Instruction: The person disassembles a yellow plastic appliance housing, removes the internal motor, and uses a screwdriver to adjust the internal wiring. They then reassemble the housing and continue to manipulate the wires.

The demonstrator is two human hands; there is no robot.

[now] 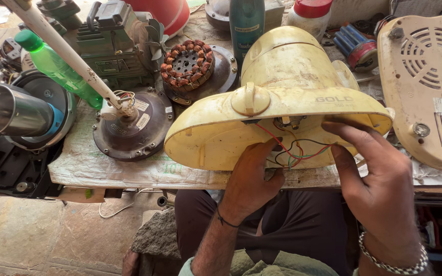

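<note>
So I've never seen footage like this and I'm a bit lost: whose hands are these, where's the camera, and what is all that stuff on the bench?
The single picture comes from a camera worn on a person's head, looking down at their own two bare hands. The left hand reaches into the open underside of a cream plastic appliance housing, among its coloured wires. The right hand grips the housing's edge. It rests tipped on a cluttered workbench. Nearby lie a copper-wound motor coil, a round dark motor cover, a green bottle and another cream casing.
</note>
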